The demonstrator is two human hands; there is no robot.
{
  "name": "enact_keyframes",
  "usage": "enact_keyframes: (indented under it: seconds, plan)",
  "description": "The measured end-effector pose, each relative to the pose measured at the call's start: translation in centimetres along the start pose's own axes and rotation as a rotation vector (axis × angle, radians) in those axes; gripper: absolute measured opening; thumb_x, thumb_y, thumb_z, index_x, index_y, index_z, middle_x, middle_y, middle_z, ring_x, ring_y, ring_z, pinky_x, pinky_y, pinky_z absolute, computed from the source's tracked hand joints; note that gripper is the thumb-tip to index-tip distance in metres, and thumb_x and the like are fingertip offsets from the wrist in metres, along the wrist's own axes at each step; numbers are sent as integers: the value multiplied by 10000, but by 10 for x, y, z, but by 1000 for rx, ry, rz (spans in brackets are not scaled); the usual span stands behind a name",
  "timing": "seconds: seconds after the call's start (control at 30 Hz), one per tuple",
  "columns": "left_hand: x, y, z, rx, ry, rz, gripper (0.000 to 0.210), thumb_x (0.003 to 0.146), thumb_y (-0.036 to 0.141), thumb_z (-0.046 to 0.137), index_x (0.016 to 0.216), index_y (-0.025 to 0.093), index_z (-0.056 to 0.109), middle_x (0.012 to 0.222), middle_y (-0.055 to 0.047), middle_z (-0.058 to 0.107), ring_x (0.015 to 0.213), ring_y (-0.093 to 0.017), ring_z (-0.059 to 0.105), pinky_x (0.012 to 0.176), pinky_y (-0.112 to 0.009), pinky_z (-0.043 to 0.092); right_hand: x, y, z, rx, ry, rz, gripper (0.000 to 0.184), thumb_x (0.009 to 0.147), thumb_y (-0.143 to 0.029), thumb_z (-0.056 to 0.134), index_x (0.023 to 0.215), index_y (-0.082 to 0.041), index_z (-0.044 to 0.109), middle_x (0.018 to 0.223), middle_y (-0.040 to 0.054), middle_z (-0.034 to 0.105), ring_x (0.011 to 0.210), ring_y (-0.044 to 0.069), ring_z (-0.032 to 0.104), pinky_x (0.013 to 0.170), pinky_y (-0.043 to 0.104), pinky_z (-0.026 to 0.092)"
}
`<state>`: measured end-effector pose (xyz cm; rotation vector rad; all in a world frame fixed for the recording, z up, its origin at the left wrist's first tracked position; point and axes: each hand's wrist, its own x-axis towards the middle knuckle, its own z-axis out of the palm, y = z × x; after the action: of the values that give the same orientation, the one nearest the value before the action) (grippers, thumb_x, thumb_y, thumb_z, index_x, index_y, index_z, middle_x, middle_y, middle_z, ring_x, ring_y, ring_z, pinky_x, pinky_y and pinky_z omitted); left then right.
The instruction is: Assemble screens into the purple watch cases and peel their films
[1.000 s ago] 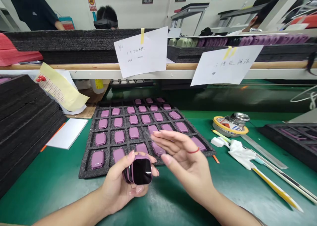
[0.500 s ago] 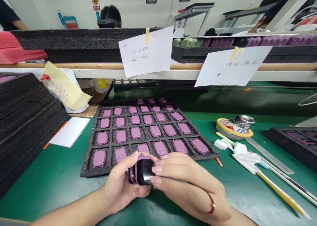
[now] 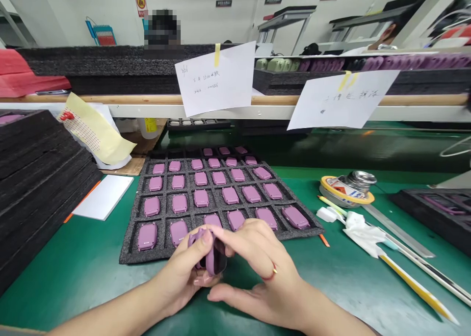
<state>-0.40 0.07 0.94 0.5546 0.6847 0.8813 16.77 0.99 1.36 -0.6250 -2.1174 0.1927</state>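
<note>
In my left hand (image 3: 184,270) are purple smartwatch cases (image 3: 209,265) held together on edge, thumb over the top and fingers underneath. A dark glossy face turns to the right on the nearest one. My right hand (image 3: 267,274) is beside it, the index finger reaching to the top of the cases and the thumb spread apart below. Other right fingertips are partly hidden behind the cases. Just beyond both hands lies a black foam tray (image 3: 127,245), its compartments holding several purple smartwatch cases (image 3: 147,236), backs up.
To the right lie a roll of yellow tape (image 3: 326,186) with a metal-topped container, a steel ruler (image 3: 401,230), a crumpled white tissue (image 3: 362,233) and a yellow-white stick (image 3: 419,289). Black foam trays (image 3: 40,179) are stacked at left. A shelf (image 3: 272,111) spans the back; people are beyond it.
The cases have turned in my left hand, so the dark face shows at a steeper angle. My right hand has rolled over, its thumb now spread out below.
</note>
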Motion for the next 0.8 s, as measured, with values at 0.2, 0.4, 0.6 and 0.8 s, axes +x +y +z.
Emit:
enact_keyframes:
  seconds: [0.2, 0.4, 0.6, 0.8]
  plan:
    - [3, -2, 1, 20, 85, 22, 544, 627, 624, 849, 738, 155, 595, 468, 81, 471, 389, -15, 271, 399, -138, 218, 0, 2, 1, 240, 8, 182, 591, 775, -219, 818, 1287, -245, 524, 1078, 44, 689, 920, 185, 633, 861, 346, 520]
    - [-1, 4, 1, -31, 157, -17, 537, 560, 569, 908, 755, 160, 621, 489, 74, 522, 366, 5, 257, 404, -129, 270, 4, 6, -2, 297, -2, 185, 614, 770, -182, 808, 1310, -261, 525, 1153, 61, 681, 1033, 202, 629, 901, 343, 535]
    - [-1, 2, 3, -16, 161, -40, 561, 585, 559, 901, 870, 129, 681, 574, 32, 580, 395, -2, 320, 393, -133, 249, 3, 7, -3, 267, -51, 176, 581, 792, -173, 740, 1322, -242, 511, 1078, 73, 675, 907, 195, 634, 831, 357, 552]
    - [2, 1, 4, 10, 162, 15, 332, 750, 389, 831, 881, 154, 635, 685, 25, 596, 502, -38, 437, 461, -152, 292, 6, 40, -13, 82, -30, 374, 390, 785, -218, 717, 1158, -202, 606, 1050, 73, 678, 938, 219, 661, 830, 356, 555]
